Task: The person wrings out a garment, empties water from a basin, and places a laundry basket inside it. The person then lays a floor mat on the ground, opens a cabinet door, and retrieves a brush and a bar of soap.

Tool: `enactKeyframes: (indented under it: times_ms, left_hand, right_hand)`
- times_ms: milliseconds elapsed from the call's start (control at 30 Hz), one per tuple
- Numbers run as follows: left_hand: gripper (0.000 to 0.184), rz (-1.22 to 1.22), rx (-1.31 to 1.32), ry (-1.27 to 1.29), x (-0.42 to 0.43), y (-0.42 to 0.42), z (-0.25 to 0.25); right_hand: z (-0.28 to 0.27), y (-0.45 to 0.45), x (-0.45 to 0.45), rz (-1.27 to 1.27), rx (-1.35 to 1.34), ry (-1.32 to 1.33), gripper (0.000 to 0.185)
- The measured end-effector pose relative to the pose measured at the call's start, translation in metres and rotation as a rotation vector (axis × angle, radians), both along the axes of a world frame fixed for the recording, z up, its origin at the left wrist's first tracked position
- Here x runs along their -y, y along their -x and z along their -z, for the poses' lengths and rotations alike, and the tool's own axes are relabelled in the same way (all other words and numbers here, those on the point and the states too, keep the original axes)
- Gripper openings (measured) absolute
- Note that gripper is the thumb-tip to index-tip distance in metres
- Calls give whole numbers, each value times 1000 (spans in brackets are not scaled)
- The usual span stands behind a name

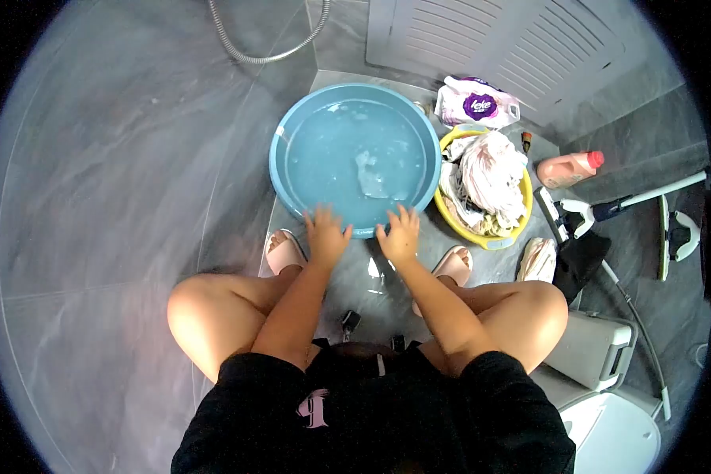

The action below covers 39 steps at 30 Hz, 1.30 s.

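Observation:
A large round blue basin (278, 170) of water stands on the floor in front of me, with a pale, soft-looking patch (370, 178) in the water. My left hand (326, 235) is at the basin's near rim, its fingers apart and slightly blurred. To the right, my right hand (399, 235) is at the same rim with spread fingers. Neither hand holds anything. Beside the basin on the right, a yellow basin (495, 242) holds a heap of white and patterned cloth (491, 172).
Behind the yellow basin lies a white and purple package (478, 103). A pink bottle with a red cap (569, 169), a mop (581, 217) and a grey bin (588, 347) are at the right. A shower hose (265, 59) hangs at the top left.

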<state>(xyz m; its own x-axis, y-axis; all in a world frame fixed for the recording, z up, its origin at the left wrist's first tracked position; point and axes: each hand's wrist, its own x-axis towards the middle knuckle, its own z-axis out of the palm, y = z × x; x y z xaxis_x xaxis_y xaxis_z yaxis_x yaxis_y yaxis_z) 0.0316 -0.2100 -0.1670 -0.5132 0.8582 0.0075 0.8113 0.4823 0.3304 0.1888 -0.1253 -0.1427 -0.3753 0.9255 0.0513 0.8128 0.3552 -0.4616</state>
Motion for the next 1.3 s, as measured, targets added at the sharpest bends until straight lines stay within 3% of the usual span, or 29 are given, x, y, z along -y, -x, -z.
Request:
enactKeyframes:
  times_ms: [33, 67, 100, 167, 200, 267, 300, 400, 767, 1067, 1300]
  left_hand:
    - [60, -26, -2, -100, -1, -1, -13]
    - [62, -50, -4, -197, 0, -2, -20]
    - [62, -53, -5, -193, 1, -7, -8]
    - [59, -776, 214, -343, -2, -13, 35]
    - [59, -777, 211, -348, -3, -11, 36]
    - [51, -1157, 1693, -421, -4, -2, 39]
    - [51, -1155, 1689, -429, -4, -2, 39]
    - [43, -1044, 1800, -439, 1, 0, 37]
    - [36, -965, 1875, -385, -4, 4, -27]
    - [37, -1022, 1934, -240, 15, 5, 24]
    - [36, -996, 1774, -322, 12, -2, 12]
  right_hand:
    - [-8, 4, 4, -120, 40, -69, 51]
    - [-17, 6, 5, 32, -19, -160, 52]
    - [-1, 7, 7, 29, -20, -156, 52]
    - [47, 9, 3, 693, -450, 331, 49]
    - [26, 6, -4, 812, -830, 1114, 37]
    - [29, 12, 0, 799, -966, 1094, 32]
    - [30, 14, 2, 793, -1093, 1075, 27]
    - [30, 10, 2, 816, -1152, 1128, 26]
    - [-16, 16, -4, 798, -1073, 960, 26]
    - [5, 7, 21, 800, -1008, 943, 28]
    - [-1, 11, 22, 808, -1039, 933, 29]
